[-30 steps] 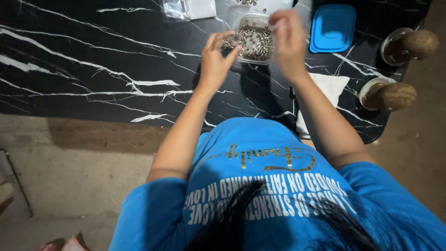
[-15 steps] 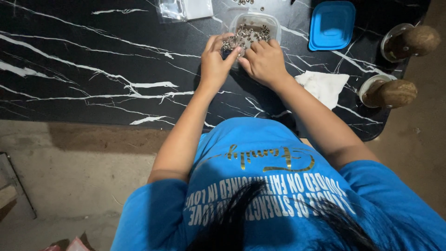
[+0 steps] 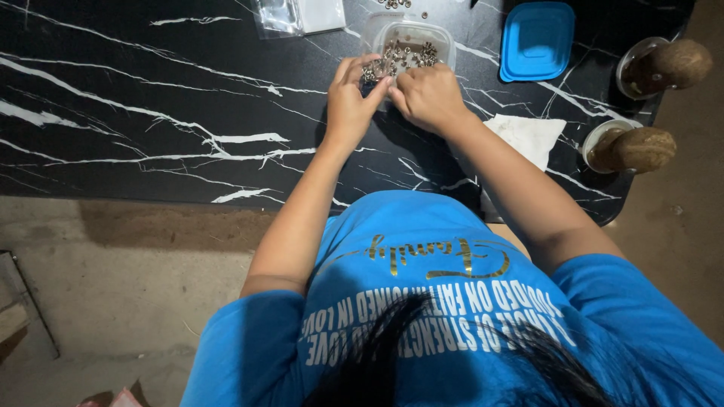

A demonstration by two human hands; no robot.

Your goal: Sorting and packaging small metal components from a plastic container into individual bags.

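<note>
We see the left hand [image 3: 351, 102] pinching a small cluster of metal pieces [image 3: 371, 73] between its thumb and fingertips, just in front of the near wall of a clear plastic tub [image 3: 443, 39]. The right hand [image 3: 426, 94] sits right beside it, knuckles up and fingers curled under; we cannot tell whether it grips anything, since the fingertips are hidden from us. The two hands almost touch, meeting at the cluster.

The tub holds more of the same small silvery pieces, and a few loose ones lie beyond it at the top edge of the view. Its blue lid [image 3: 537, 39] lies flat on the table to the right, apart from the tub. Farther right stand two round cups [image 3: 630, 147], each capped with a brown rounded object, and a white napkin [image 3: 528, 138] lies near the right forearm. A clear plastic bag [image 3: 296, 15] rests at the far left of the tub.

All of this sits on a black tabletop [image 3: 151, 98] veined with white, like marble. Below its near edge we see a bare, dusty concrete floor [image 3: 128, 301].
</note>
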